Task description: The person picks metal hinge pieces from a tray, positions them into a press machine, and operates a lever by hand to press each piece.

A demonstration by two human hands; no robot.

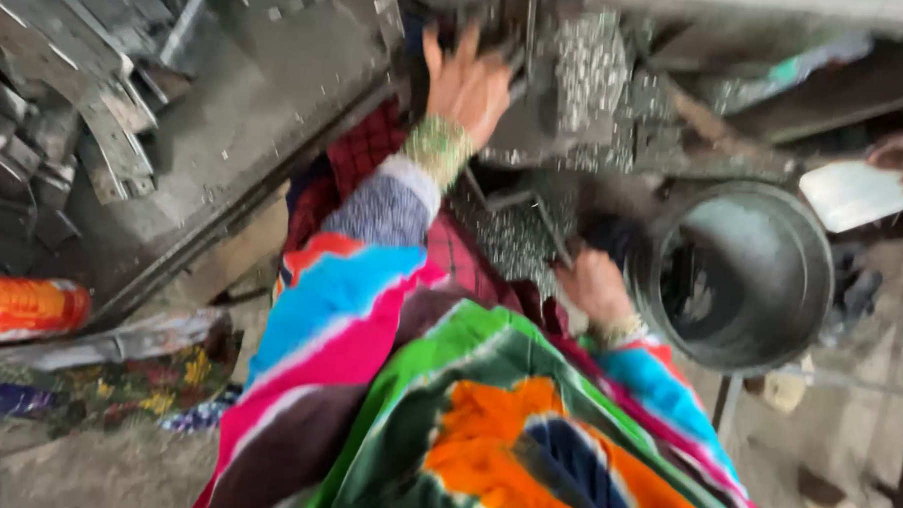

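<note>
My left hand [468,79] reaches up to the dark metal machine [499,25] at the top centre, fingers spread against it; blur hides whether it grips anything. My right hand [593,284] is lower, at a heap of small shiny metal pieces [517,236], right beside the rim of a round metal bucket [764,195]. Its fingers are hidden among the pieces. Both arms wear bright striped sleeves with bangles at the wrists. More of the shiny pieces [593,74] lie on the machine bed to the right of my left hand.
A pile of cut sheet-metal scraps [67,80] fills the upper left. An orange cylinder-shaped packet [19,307] lies at the left edge on patterned cloth [97,382]. A white flat piece [854,193] sits at the right. Concrete floor shows below.
</note>
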